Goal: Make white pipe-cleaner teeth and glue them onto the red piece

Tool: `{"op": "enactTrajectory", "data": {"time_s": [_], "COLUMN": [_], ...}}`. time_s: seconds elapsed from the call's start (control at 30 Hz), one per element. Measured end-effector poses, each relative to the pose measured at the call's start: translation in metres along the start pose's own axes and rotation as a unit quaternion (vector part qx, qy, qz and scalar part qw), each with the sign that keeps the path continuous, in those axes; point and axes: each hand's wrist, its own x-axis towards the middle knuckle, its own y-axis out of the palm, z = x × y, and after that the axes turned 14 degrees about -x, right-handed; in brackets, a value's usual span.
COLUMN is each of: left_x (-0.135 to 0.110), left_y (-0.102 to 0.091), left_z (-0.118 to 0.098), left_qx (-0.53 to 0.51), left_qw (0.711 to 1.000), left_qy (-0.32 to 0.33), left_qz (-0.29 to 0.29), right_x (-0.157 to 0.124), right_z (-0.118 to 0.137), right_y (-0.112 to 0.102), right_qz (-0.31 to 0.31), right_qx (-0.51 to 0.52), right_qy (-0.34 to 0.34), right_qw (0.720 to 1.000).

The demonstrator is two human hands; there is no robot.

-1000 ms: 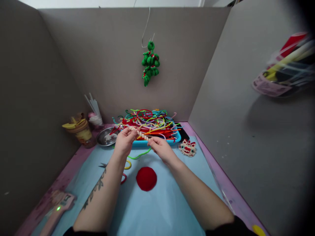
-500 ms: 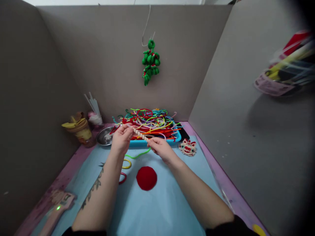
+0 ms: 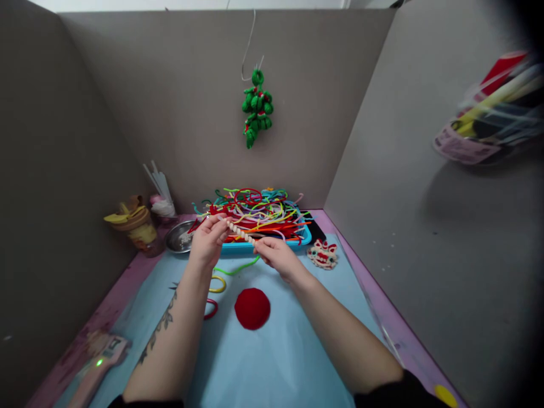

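Note:
A cream-coloured twisted strand (image 3: 241,233), like a twisted pipe cleaner, stretches between my two hands in front of the blue tray. My left hand (image 3: 209,238) pinches its upper left end between thumb and fingers. At the lower right end, the fingers of my right hand (image 3: 276,256) are closed on it. Below the hands a dark red round piece (image 3: 252,309) lies on the blue mat (image 3: 272,362). A bright green strand (image 3: 238,268) lies under the hands, with a yellow ring (image 3: 218,284) and a red ring (image 3: 211,309) partly hidden by my left forearm.
Behind the hands, a blue tray (image 3: 238,248) holds many coloured pipe cleaners. A metal dish (image 3: 176,241), cup (image 3: 142,229) and pink tool with a green light (image 3: 100,361) are left. A cream-and-red animal-face piece (image 3: 323,254) lies right. Green ornament (image 3: 257,107) hangs behind.
The whole view has shifted slightly. Both hands keep their hold on the cream strand, and their positions have hardly altered.

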Motion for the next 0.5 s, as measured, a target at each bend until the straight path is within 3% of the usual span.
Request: {"op": "enactTrajectory", "data": {"time_s": [0.3,0.5], "left_x": [-0.0090,-0.0048], "left_y": [0.0061,0.0027], "left_z": [0.0037,0.0001], "left_qx": [0.046,0.021], "left_qw": [0.994,0.999], "left_qy": [-0.072,-0.028], "left_qz": [0.062,0.039], "right_x": [-0.0003,-0.0019], "right_z": [0.0022,0.0035], "right_y": [0.0002,-0.0015], "right_qz": [0.020,0.032], "right_qx": [0.022,0.035], "right_qy": [0.003,0.004], "right_qw": [1.000,0.999]}}
